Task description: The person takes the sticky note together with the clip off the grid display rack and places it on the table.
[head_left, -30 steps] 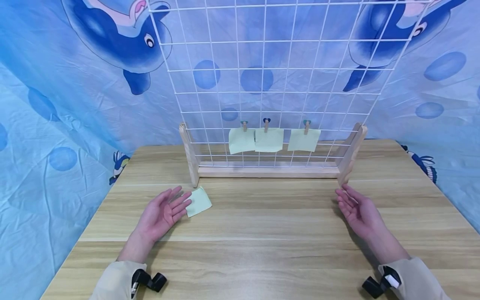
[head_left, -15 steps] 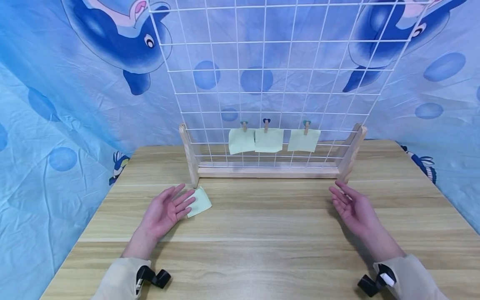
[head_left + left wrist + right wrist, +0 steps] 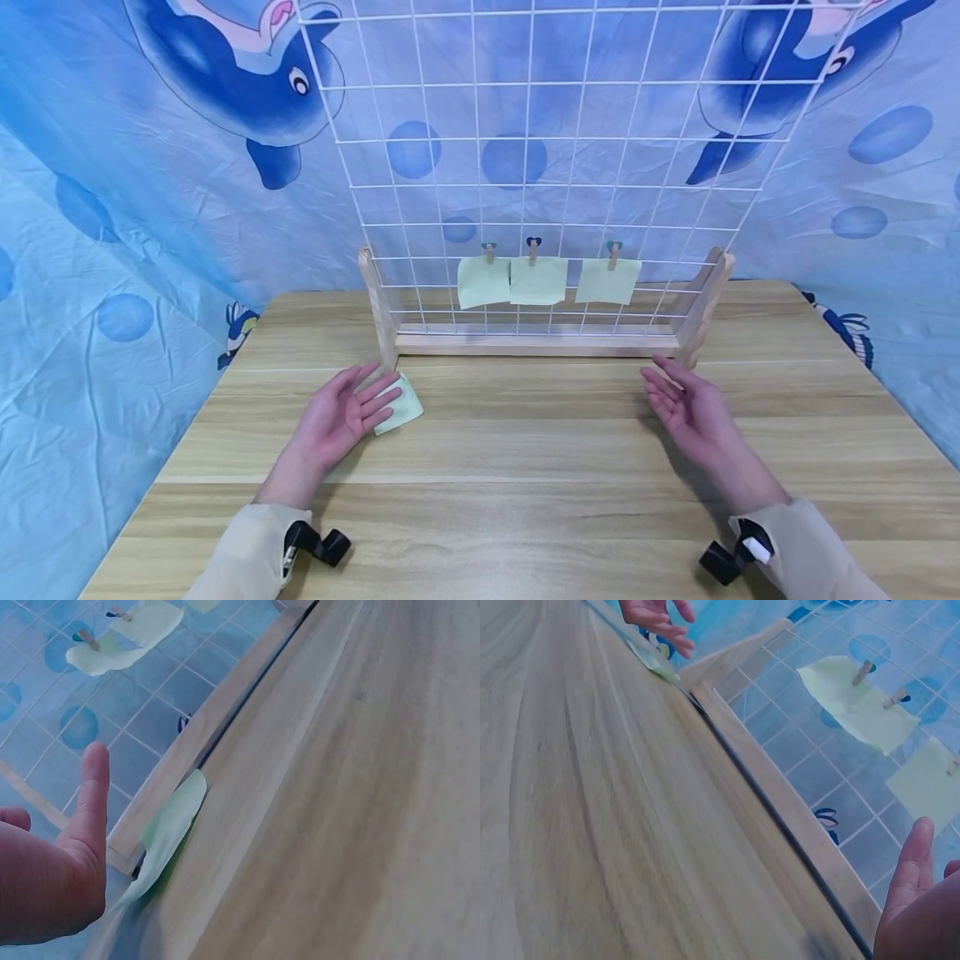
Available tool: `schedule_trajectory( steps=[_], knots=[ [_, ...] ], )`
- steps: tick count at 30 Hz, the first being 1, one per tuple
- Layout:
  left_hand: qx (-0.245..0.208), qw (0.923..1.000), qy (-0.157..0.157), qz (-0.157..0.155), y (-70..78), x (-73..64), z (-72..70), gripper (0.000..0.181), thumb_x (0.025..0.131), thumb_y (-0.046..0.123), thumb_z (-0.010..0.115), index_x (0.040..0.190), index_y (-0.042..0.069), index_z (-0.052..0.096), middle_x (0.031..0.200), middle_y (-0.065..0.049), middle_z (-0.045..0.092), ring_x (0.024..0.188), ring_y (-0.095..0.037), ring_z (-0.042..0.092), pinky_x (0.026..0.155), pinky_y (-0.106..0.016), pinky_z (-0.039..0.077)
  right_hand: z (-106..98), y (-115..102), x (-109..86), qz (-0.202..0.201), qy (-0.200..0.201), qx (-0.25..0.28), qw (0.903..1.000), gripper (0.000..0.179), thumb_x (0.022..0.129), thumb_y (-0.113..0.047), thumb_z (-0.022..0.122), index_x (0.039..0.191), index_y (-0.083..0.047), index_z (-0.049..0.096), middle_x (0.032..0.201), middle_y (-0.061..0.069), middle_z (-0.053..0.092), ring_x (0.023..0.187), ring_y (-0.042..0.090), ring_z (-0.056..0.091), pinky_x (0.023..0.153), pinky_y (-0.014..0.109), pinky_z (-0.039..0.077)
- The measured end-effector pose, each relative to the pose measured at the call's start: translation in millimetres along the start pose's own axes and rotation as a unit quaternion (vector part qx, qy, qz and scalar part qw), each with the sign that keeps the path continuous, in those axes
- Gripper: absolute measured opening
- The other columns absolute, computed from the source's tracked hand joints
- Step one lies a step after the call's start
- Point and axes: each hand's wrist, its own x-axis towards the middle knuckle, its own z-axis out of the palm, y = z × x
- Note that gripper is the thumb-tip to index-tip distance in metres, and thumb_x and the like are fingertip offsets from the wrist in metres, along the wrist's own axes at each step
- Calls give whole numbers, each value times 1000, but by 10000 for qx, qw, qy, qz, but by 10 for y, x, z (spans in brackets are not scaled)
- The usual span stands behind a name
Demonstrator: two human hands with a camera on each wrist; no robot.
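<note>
My left hand (image 3: 341,417) is palm up with its fingers spread, overlapping a pale green paper sheet (image 3: 405,407) on the table in the head view. That sheet curls up at one end in the left wrist view. On the right, my right hand (image 3: 693,417) also faces palm up, fingers slightly bent and holding nothing, in front of the rack's right foot. A white wire grid rack (image 3: 555,162) stands behind both hands. Three pale green sheets hang from it: a left sheet (image 3: 482,283), a middle sheet (image 3: 538,281) and a right sheet (image 3: 607,282), each under a small wooden clothespin (image 3: 533,252).
The grid's wooden base has a left upright (image 3: 380,308), a right upright (image 3: 705,304) and a low crossbar (image 3: 536,345) along the table. A wood-grain table (image 3: 540,500) lies beneath. Blue cloth (image 3: 67,250) with dolphins hangs behind and at the sides.
Both hands have drifted inward and slightly forward, the left to the right, farther over the loose sheet, the right to the left. The hung sheets stay as they were.
</note>
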Motion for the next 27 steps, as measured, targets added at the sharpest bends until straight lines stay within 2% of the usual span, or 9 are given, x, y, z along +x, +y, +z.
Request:
schedule_trajectory(
  steps=[5, 11, 15, 22, 27],
  knots=[
    [112, 9999, 33, 28, -4, 55, 56, 61, 106, 34, 33, 155, 14, 4, 126, -6, 63, 116, -22, 60, 92, -33, 54, 85, 19, 34, 57, 141, -30, 9999, 23, 103, -16, 46, 109, -11, 67, 103, 10, 70, 88, 14, 66, 81, 21, 55],
    [216, 9997, -29, 49, -12, 99, 114, 62, 106, 35, 32, 155, 13, 1, 128, -6, 62, 124, -25, 55, 95, -33, 52, 169, 86, 104, 87, 112, -266, 9995, 24, 103, -16, 44, 107, -12, 68, 100, 9, 70, 83, 13, 67, 78, 19, 55],
    [330, 9994, 66, 46, -27, 126, 161, 61, 106, 36, 32, 155, 13, 5, 130, -7, 60, 127, -26, 51, 96, -34, 52, 222, 136, 145, 77, 140, -408, 9990, 24, 103, -17, 44, 109, -11, 66, 97, 8, 71, 80, 13, 68, 76, 19, 56],
    [664, 9976, 171, 113, -53, 231, 271, 57, 106, 36, 33, 155, 19, 11, 145, -14, 46, 123, -27, 55, 97, -38, 51, 314, 175, 196, 122, 129, -428, 9989, 23, 103, -18, 45, 111, -11, 66, 97, 8, 70, 81, 13, 68, 76, 19, 56],
    [1015, 9943, 216, 264, -67, 341, 385, 57, 104, 39, 39, 154, 22, 17, 149, -18, 39, 127, -34, 49, 100, -42, 48, 414, 197, 244, 190, 134, -540, 9983, 23, 103, -18, 44, 114, -12, 63, 96, 7, 71, 78, 13, 68, 75, 19, 56]
  ],
)
